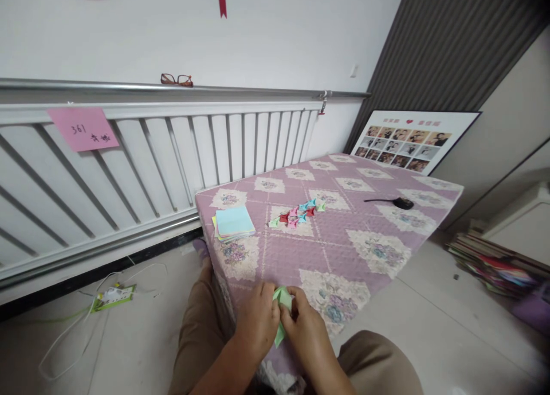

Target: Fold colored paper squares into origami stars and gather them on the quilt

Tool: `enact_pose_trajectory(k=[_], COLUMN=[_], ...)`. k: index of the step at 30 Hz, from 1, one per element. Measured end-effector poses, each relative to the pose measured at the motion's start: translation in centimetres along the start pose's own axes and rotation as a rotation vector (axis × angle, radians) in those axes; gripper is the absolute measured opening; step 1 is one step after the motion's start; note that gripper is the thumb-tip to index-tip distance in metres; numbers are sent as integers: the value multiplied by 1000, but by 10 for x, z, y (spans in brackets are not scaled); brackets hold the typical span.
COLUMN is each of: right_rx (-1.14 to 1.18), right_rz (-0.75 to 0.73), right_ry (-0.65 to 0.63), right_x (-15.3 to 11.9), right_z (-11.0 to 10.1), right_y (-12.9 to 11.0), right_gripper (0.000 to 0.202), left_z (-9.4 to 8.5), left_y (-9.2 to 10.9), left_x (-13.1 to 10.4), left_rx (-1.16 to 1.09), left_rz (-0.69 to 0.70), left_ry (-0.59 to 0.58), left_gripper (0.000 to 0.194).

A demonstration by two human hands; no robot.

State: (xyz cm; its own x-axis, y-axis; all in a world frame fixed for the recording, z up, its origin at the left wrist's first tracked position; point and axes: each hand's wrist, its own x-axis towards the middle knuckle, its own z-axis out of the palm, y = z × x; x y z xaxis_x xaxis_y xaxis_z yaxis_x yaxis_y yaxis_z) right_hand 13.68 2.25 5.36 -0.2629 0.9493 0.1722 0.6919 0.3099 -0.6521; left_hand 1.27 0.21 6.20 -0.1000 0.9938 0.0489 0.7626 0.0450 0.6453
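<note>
The left hand [260, 315] and the right hand [303, 320] are nearly together, fingers curled in and thumbs close, both holding one pale green piece of folded paper [282, 296] between them. The paper is narrow and creased, its upper part broader with a folded face showing, its lower part tapering to a point; the fingers hide its middle. Its long axis runs roughly away from the person, the tapered end pointing back toward the body and slightly left. It is held over the near end of the table, above the lavender quilted tablecloth with cream floral patches [326, 249].

Beyond the hands, toward the left edge, lies a stack of square paper sheets, light blue on top [234, 220], with yellow and other pale edges showing beneath. To its right, small folded paper pieces in red, pink, blue and green [293, 211] sit grouped in slanting rows. Farther right rests a black, long-handled, spoon-shaped object [403, 203], its thin handle pointing left. A white ribbed radiator [247, 148] stands along the wall behind the table
</note>
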Motion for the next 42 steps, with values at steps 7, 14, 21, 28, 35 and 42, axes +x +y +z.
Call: enact_pose_trajectory(k=[7,14,21,28,35,42], right_rx=[-30,-93,-80,-220,-312,-308], right_rz=[1,61,23,-102,-173,-169], right_ry=[-15,-30,-66,-43,-20,-21], right_x=[2,5,5,13,23,17], right_z=[-1,2,6,13,18,24], right_y=[2,15,25,37,51,66], right_gripper=[31,39,34,28,22,24], left_z=[1,4,17,27,32,35], left_y=[0,-4,-16,-29,-38,-46], left_x=[8,10,13,23,35,29], left_rx=[107,171,200,256,319,363], left_rz=[-66,-39,-29,51,121,145], left_ry=[-47,7,4,-20,-59,-124], left_gripper=[19,18,17,19,21,32])
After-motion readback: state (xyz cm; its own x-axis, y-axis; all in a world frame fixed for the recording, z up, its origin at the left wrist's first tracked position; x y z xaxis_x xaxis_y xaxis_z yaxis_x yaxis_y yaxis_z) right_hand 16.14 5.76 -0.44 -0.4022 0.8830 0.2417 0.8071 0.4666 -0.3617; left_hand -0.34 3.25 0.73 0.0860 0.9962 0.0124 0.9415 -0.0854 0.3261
